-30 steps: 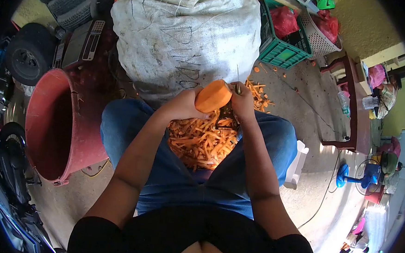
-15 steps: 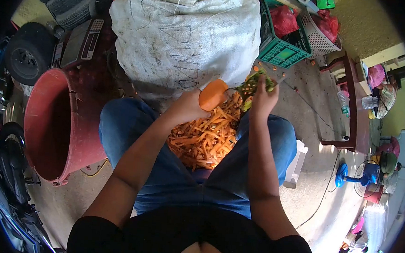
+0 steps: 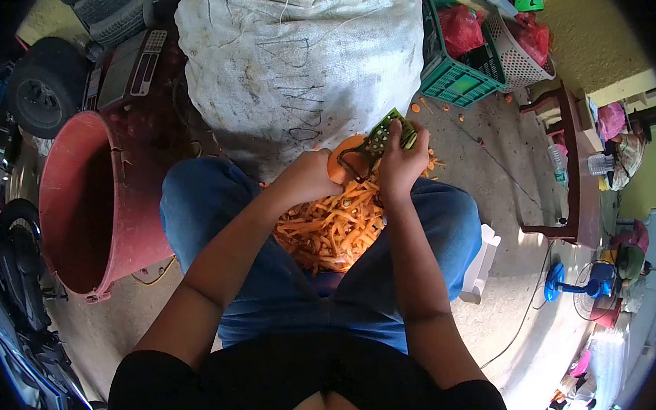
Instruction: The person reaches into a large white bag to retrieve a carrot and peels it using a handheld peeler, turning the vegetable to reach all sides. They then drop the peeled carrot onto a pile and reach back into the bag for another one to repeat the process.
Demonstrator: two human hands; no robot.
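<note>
My left hand (image 3: 313, 178) is wrapped round a thick orange piece of carrot-like vegetable (image 3: 340, 173). In my right hand (image 3: 405, 156) is a green-handled cutting tool (image 3: 387, 132) with holes in its grip; its dark metal loop lies against the face of the orange piece. Under both hands, between my knees, is a heap of orange strips (image 3: 337, 234).
A big white sack (image 3: 299, 60) stands in front. A red barrel (image 3: 116, 207) lies open at the left, near tyres and a motorcycle. At the back right are a green crate (image 3: 463, 85) and a white basket (image 3: 516, 81); a blue fan (image 3: 556, 283) is at the right.
My right hand has moved left and down, bringing the green tool against the orange piece. My left hand has shifted slightly left and turned the piece.
</note>
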